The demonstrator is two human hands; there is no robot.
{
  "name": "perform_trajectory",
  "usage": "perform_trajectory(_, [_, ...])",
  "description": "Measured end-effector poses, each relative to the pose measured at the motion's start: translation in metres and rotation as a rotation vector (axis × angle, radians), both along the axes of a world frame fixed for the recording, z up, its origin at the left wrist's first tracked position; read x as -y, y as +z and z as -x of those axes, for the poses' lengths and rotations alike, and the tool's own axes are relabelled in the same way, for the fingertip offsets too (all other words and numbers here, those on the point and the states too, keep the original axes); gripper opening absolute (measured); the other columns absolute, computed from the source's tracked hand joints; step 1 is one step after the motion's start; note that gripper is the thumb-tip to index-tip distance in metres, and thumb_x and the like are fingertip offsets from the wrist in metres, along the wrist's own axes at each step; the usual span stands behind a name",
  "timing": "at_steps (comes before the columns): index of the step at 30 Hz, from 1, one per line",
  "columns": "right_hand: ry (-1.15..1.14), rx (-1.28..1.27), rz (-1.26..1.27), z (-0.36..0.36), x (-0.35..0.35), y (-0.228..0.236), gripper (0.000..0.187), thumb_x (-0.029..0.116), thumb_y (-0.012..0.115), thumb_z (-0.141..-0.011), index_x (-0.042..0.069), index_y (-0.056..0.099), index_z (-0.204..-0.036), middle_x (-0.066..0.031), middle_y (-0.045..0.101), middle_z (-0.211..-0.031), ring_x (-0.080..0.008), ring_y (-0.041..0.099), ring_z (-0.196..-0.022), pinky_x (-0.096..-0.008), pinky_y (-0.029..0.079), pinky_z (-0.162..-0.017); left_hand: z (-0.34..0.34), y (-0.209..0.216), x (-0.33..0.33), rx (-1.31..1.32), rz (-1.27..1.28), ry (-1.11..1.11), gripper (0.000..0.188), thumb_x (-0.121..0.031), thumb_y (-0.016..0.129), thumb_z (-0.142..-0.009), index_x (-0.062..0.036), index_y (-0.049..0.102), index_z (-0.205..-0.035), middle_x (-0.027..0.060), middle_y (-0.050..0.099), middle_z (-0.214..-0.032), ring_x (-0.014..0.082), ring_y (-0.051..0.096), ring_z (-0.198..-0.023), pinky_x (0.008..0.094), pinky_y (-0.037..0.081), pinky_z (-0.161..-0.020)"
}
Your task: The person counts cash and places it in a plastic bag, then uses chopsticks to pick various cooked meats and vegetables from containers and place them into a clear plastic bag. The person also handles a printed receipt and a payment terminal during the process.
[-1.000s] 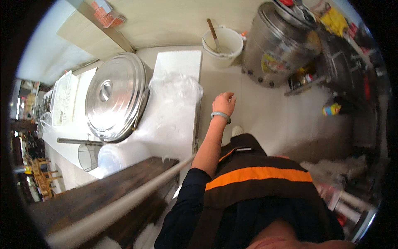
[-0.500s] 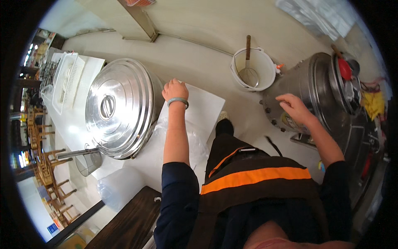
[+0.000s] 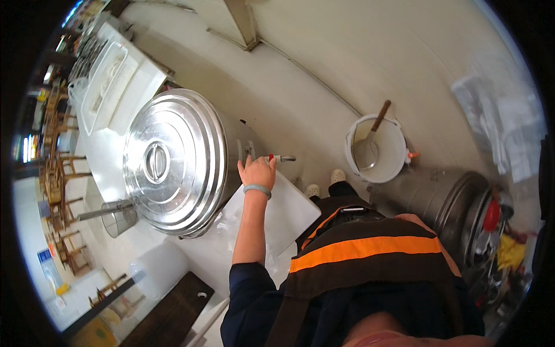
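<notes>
My left hand (image 3: 257, 172), with a grey-green bangle at the wrist, is at the side of a large lidded steel pot (image 3: 176, 162). Its thumb and index finger close on a tap (image 3: 286, 158) with a red part, whose metal spout points right; the other fingers are spread. A white board or tabletop (image 3: 292, 208) lies beneath the wrist, with clear plastic film beside it. Of my right arm only a strip of skin (image 3: 415, 220) shows past the brown apron (image 3: 364, 266); the fingers are hidden.
A white bucket (image 3: 381, 168) on the floor holds a wooden-handled skimmer (image 3: 378, 118). A second steel drum (image 3: 422, 194) stands to the right. At left are a white crate (image 3: 110, 87), a wire strainer (image 3: 119, 220) and a dark wooden board (image 3: 167, 312).
My left hand has gone from the white board's corner to the tap on the pot. The right hand has dropped from beside the drum behind the apron. The view has turned.
</notes>
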State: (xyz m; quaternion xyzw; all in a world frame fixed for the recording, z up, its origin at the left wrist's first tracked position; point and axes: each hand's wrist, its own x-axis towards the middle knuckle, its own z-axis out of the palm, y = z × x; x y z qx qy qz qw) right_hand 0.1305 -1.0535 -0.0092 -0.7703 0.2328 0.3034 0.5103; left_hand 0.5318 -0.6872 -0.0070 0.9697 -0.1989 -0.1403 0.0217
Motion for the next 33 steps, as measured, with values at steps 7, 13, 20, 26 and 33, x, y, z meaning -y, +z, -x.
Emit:
perform_trajectory(7, [0.499, 0.256, 0.54, -0.213, 0.103, 0.022, 0.034, 0.018, 0.061, -0.082, 0.002, 0.062, -0.112, -0.0197, 0.063, -0.103, -0.0359, 0.06, -0.097, -0.0431, 0.048, -0.086, 0.007, -0.004, 0.003, 0.075, 0.064, 0.099, 0.041, -0.04, 0.053, -0.091, -0.0056, 0.063, -0.111, 0.0123, 0.067, -0.11, 0.0297, 0.049, -0.124, 0.0553, 0.023, -0.109])
perform_trajectory(13, [0.586, 0.597, 0.384, -0.383, 0.062, 0.071, 0.032, 0.017, 0.058, -0.084, 0.002, 0.061, -0.113, -0.0189, 0.062, -0.105, -0.0345, 0.06, -0.097, -0.0427, 0.048, -0.083, 0.002, 0.005, 0.004, 0.019, 0.028, 0.109, 0.042, -0.039, 0.057, -0.088, -0.0064, 0.062, -0.115, 0.0122, 0.066, -0.111, 0.0305, 0.046, -0.126, 0.0558, 0.022, -0.109])
perform_trajectory(20, [0.878, 0.384, 0.105, -0.526, 0.01, 0.094, 0.035, 0.017, 0.059, -0.086, 0.001, 0.06, -0.118, -0.0178, 0.063, -0.107, -0.029, 0.061, -0.098, -0.0386, 0.049, -0.084, -0.035, 0.023, 0.038, 0.231, 0.394, 0.178, 0.023, -0.02, 0.065, -0.08, -0.0166, 0.068, -0.103, 0.0055, 0.061, -0.116, 0.031, 0.048, -0.121, 0.0561, 0.032, -0.102])
perform_trajectory(26, [0.709, 0.345, -0.285, -0.725, -0.006, 0.086, 0.035, 0.021, 0.056, -0.092, 0.003, 0.058, -0.122, -0.0139, 0.062, -0.12, -0.0214, 0.06, -0.105, -0.0351, 0.049, -0.089, -0.185, 0.049, 0.075, 0.219, 0.677, 0.201, 0.008, -0.013, 0.07, -0.075, -0.0152, 0.07, -0.082, 0.0009, 0.066, -0.099, 0.0236, 0.057, -0.108, 0.0478, 0.038, -0.096])
perform_trajectory(33, [1.568, -0.106, 0.982, -0.768, 0.082, -0.038, 0.044, 0.033, 0.065, -0.082, 0.011, 0.062, -0.12, -0.0142, 0.062, -0.12, -0.0313, 0.056, -0.115, -0.0555, 0.04, -0.098, -0.326, 0.096, 0.053, 0.291, 0.669, 0.21, 0.011, -0.02, 0.075, -0.071, -0.0136, 0.066, -0.07, 0.0008, 0.066, -0.101, 0.0228, 0.056, -0.11, 0.0454, 0.038, -0.097])
